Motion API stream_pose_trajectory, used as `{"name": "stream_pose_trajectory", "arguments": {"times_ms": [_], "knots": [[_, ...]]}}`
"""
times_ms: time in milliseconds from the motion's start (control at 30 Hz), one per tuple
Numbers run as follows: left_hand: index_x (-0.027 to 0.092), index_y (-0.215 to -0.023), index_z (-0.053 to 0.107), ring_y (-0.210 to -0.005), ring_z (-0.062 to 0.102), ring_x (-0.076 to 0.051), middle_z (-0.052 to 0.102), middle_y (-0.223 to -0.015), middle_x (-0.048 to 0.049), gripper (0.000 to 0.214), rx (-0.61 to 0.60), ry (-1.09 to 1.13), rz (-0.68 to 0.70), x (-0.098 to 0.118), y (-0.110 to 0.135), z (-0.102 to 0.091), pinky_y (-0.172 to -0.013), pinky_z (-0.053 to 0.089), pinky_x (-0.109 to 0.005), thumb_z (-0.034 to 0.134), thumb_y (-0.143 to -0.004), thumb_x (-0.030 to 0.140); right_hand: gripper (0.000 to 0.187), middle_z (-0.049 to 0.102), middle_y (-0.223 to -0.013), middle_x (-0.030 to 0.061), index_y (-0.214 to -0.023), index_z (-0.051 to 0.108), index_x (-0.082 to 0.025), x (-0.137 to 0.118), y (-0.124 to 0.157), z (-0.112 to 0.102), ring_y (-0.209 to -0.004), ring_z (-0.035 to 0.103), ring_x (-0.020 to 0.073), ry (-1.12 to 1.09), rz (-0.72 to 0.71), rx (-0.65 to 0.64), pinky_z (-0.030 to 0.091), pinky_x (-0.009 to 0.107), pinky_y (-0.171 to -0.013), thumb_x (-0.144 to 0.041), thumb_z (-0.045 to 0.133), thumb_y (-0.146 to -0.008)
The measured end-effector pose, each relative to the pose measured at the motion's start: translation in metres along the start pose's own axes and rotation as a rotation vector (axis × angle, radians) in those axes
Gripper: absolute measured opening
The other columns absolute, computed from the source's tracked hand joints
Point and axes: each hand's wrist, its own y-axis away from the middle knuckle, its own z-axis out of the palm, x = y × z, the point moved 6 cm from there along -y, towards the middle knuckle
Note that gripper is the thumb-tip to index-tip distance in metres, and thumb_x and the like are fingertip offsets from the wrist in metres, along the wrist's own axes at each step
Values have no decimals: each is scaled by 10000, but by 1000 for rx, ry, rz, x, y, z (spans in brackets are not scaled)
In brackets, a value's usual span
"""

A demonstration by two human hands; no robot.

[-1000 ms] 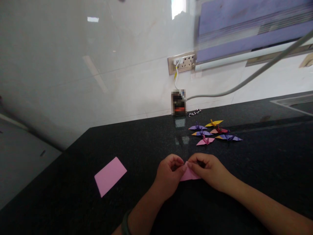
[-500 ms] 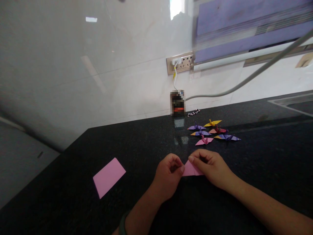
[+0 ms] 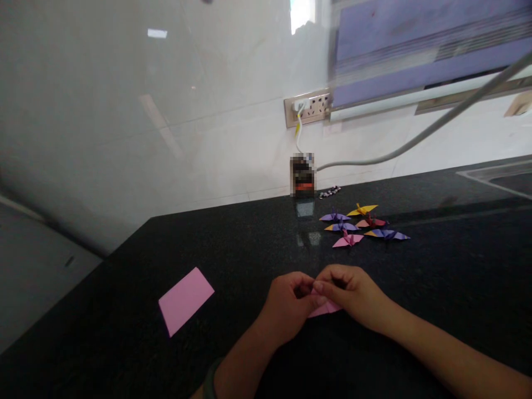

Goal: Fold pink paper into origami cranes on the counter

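Note:
A small folded piece of pink paper point(image 3: 326, 308) is pinched between my two hands, just above the dark countertop point(image 3: 233, 244). My left hand point(image 3: 291, 305) is closed on its left side, the thumb lying across the paper. From the right, my right hand point(image 3: 353, 293) grips the upper edge with thumb and fingers. The fingertips of both hands meet and cover much of the paper, so its full shape is hidden. Farther back stand several folded paper cranes: a pink crane point(image 3: 348, 239), a yellow crane point(image 3: 363, 210), a red one point(image 3: 371, 222) and purple ones point(image 3: 341, 226).
Pink sheets of paper point(image 3: 186, 302) lie to the left on the counter. Against the wall stands a blurred-out dark object point(image 3: 303, 176) beside a beaded string point(image 3: 330, 192). A white cable runs up to a wall socket point(image 3: 307, 108); a grey hose point(image 3: 415, 144) crosses at right.
Both hands have come slightly lower and closer together. My left thumb has slid right across the pink paper, and less of the paper shows now.

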Motion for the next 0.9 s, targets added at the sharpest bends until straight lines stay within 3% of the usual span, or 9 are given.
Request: {"name": "stream_pose_trajectory", "arguments": {"times_ms": [133,333,533,700,800,900], "knots": [[136,-782,612,-579,484,-112,572,-660,-16,183,22,34,-10,-2,-1,-2,-524,365,-216,583,-679,284,211,493,-562,-17,-687,578,-140,2,-1,1,-504,416,85,-23,21,-10,305,192,-448,-334,518,-744],[134,-640,555,-509,407,-84,469,-556,26,145,191,101,-11,0,-4,-18,-478,313,-199,578,-679,272,237,442,-534,-34,-642,530,-138,8,-2,-6,-479,395,77,1,55,-38,279,192,-428,-338,489,-764],[131,-643,573,-535,417,-99,489,-573,6,227,168,84,9,0,-4,-18,-490,321,-210,528,-724,338,240,414,-509,-43,-613,532,-134,8,0,-4,-460,354,66,-28,83,-50,256,188,-417,-333,510,-745],[126,-605,590,-530,421,-101,492,-550,4,244,192,114,16,1,-3,-19,-508,332,-220,540,-719,336,289,410,-481,-46,-572,506,-144,4,-1,-7,-442,356,67,-46,57,17,260,191,-417,-375,499,-746],[118,-598,589,-531,426,-97,496,-547,1,246,169,201,-18,-1,-4,-17,-524,343,-225,548,-719,327,313,402,-454,-53,-532,470,-155,6,-2,-13,-423,352,67,-29,59,91,255,193,-409,-395,525,-725],[114,-626,569,-531,456,-97,514,-569,-5,207,110,433,-109,-6,-4,-13,-535,372,-237,574,-706,304,361,407,-443,-52,-512,437,-161,7,-3,-17,-409,351,67,-99,47,127,254,196,-406,-429,493,-747]]}}
